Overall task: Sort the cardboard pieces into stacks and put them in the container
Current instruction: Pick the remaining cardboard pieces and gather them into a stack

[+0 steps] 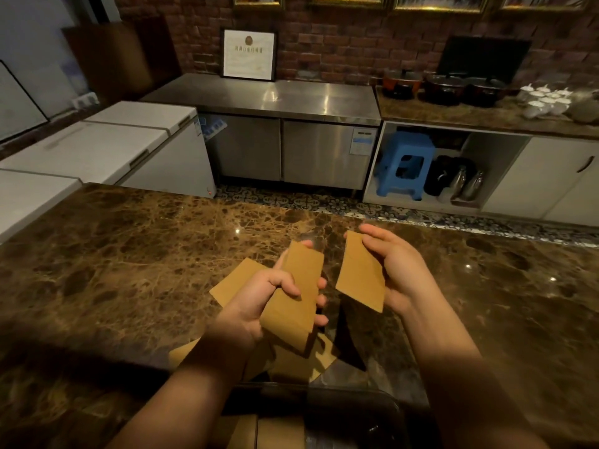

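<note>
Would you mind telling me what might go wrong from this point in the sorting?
1. The left hand grips a stack of cardboard pieces that looks slightly uneven; pieces could slide out.
2. The right hand pinches a single piece in mid-air by one edge, so it may slip.
3. Loose pieces lie partly hidden under the forearm and could be swept off the marble counter.

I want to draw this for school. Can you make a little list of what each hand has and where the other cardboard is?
left hand: grips a stack of cardboard pieces
right hand: holds one cardboard piece
loose pieces: lying on the marble counter under the hands
container: dark, at the near edge, some cardboard inside
</note>
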`<action>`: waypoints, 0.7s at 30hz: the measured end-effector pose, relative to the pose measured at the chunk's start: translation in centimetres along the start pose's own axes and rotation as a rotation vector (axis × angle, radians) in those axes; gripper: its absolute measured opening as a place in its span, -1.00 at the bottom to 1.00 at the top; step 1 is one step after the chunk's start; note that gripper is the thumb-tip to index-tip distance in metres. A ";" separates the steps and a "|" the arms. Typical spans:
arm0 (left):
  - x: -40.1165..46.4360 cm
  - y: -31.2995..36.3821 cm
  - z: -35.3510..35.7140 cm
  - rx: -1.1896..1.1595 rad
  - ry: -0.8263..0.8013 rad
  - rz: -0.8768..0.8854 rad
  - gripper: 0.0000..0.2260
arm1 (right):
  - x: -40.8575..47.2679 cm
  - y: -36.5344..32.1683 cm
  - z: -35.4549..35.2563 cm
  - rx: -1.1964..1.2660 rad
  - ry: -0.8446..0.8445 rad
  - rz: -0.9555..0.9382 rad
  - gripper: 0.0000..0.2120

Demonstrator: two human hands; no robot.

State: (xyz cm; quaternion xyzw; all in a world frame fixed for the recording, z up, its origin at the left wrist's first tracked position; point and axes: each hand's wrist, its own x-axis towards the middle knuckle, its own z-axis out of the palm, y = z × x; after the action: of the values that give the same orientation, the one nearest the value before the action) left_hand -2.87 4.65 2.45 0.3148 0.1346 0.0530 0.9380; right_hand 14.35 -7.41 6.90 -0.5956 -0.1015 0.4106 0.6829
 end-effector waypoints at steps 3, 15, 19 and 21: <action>0.4 0.0 1.1 -0.017 0.154 0.071 -0.66 | -0.4 0.8 0.8 0.010 0.022 -0.017 -0.82; -0.1 -0.1 -0.5 0.038 0.270 0.033 -0.56 | -0.8 4.3 5.6 -0.730 -0.094 -0.558 -0.85; -2.7 1.8 -3.6 0.005 0.352 0.151 -0.61 | 0.5 4.1 4.2 -0.554 -0.123 -0.289 -0.72; -4.4 3.1 -5.3 -0.042 0.436 0.188 -0.70 | 0.9 4.6 3.4 -0.826 -0.280 -0.127 -0.61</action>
State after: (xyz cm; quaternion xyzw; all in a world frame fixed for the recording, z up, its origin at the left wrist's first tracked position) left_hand -8.67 9.32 1.22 0.2875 0.3029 0.2098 0.8841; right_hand 10.80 -4.55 3.34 -0.7499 -0.3850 0.3693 0.3911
